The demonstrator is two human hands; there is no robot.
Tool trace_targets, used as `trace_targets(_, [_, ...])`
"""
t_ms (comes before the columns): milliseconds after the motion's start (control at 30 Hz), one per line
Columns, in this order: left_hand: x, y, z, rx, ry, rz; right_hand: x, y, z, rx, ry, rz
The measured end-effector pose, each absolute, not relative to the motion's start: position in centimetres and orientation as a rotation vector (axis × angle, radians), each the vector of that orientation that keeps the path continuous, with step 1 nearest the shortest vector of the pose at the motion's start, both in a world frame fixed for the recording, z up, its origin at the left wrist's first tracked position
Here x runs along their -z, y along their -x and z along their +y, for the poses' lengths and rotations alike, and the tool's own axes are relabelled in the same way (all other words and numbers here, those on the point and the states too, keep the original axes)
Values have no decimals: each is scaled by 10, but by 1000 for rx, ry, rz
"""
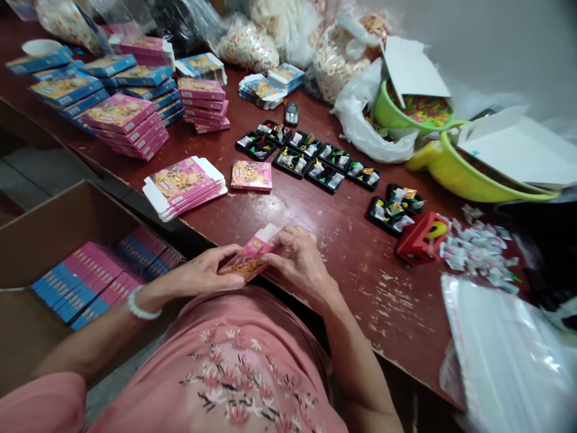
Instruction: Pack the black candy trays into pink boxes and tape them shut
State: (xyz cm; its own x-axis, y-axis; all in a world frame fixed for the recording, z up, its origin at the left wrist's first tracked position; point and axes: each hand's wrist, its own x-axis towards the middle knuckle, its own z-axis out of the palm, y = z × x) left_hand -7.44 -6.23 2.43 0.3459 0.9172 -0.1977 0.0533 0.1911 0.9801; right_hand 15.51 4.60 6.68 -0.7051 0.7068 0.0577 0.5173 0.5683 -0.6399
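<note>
Left fingers (232, 281), right fingers (273, 260) holding pink box (250, 257) beside table (333, 252).

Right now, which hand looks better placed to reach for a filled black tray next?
Probably the right. The right hand is on the side of the pink box towards the black trays; the left hand is farther from them. Both hold the box.

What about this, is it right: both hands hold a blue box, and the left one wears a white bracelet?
Not quite: the head view shows the box in the left hand and right hand is pink, not blue. The left one does wear a white bracelet.
</note>
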Motion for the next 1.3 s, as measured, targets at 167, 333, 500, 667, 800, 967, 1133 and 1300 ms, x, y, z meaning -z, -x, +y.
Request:
trace_targets(167, [-28, 57, -32, -725, -1049, 445, -84, -159, 22, -611, 1010, -2537])
trace_targets(333, [-31, 39, -27, -716, -938, 442, -92, -176, 30, -1035, 832, -2589])
trace_targets(500, [-40, 41, -20, -633, -917, 459, -93, -186, 40, -1248, 774, -2561])
trace_targets(667, [-45, 41, -13, -656, -1050, 681, -82, -189, 37, -1189, 871, -2471])
trace_targets(800, [-48, 35, -10, -779, -1029, 922, -64, -186, 36, -958, 1018, -2120])
trace_targets(967, [-46, 25, -8, -918, -1036, 1035, -29, -170, 35, -1434, 1029, -1395])
trace_targets(1133, [-40, 24, -6, -967, -1081, 1273, -15, -164, 30, -1627, 1018, -1032])
trace_targets(1300, [-31, 25, -11, -1002, -1124, 1377, -11, -166, 25, -1524, 1049, -1010])
